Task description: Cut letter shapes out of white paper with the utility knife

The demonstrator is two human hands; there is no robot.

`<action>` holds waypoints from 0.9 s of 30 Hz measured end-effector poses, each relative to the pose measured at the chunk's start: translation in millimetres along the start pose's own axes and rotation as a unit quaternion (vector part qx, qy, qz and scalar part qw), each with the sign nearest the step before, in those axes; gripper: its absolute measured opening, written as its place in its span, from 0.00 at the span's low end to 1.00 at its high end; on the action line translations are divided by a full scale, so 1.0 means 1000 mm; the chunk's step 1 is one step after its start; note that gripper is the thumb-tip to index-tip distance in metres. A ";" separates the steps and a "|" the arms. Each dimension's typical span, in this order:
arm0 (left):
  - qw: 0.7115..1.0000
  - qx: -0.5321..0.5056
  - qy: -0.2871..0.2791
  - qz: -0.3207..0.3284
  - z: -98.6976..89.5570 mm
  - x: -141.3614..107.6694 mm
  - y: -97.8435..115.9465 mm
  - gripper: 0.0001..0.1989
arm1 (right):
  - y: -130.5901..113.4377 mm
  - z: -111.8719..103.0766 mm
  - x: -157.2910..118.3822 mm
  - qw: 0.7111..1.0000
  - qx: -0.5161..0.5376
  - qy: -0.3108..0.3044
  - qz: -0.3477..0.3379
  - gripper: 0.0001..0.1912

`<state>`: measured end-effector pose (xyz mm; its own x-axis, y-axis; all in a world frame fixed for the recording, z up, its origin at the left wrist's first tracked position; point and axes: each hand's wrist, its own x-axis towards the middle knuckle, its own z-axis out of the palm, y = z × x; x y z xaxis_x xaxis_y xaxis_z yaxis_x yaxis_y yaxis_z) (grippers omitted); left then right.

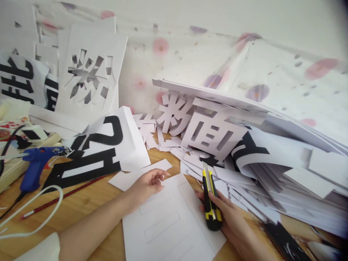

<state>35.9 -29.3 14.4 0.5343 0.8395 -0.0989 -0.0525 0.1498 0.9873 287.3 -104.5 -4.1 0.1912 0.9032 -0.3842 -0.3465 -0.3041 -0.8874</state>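
A yellow and black utility knife [212,203] is gripped in my right hand [224,206], its blade pointing away from me. Beneath it lies a white foam board sheet [163,224] marked with faint pencil outlines of rectangles. Over the far left edge of this sheet hovers my left hand [148,186], fingers loosely curled, thumb apart from them, nothing visible inside. Just beyond that hand is a smaller white board strip [141,174].
Left are a blue hot glue gun [35,165], a red pencil [65,194] and a printed character sheet [103,145]. Cut-out white characters [214,128] stand behind, beside scraps. Stacked boards [272,192] fill the right. A board with a cut-out character [89,72] leans at the back left.
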 end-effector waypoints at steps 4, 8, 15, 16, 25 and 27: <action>0.991 0.128 0.036 0.021 -0.004 0.005 -0.005 0.22 | -0.001 0.003 -0.001 0.986 -0.132 0.045 -0.090 0.17; 0.963 0.236 0.020 0.127 -0.005 0.005 -0.009 0.21 | -0.006 0.002 -0.009 0.958 -0.237 0.055 -0.154 0.15; 0.825 0.534 -0.109 0.149 -0.003 0.008 -0.020 0.30 | 0.002 0.010 -0.038 0.788 -0.577 0.061 -0.206 0.23; 0.817 0.545 -0.113 0.152 -0.003 0.009 -0.021 0.31 | 0.002 0.012 -0.041 0.778 -0.590 0.048 -0.210 0.25; 0.802 0.567 -0.100 0.157 -0.003 0.010 -0.021 0.30 | -0.001 0.026 -0.043 0.682 -0.717 -0.017 -0.148 0.29; 0.799 0.573 -0.102 0.152 -0.002 0.010 -0.021 0.30 | 0.002 0.025 -0.042 0.678 -0.719 -0.009 -0.155 0.29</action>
<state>40.5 -23.4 -7.2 0.7760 0.6265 0.0738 0.5392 -0.7194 0.4377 255.4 -135.3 16.5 0.0346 0.9908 -0.1307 0.9628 -0.0681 -0.2614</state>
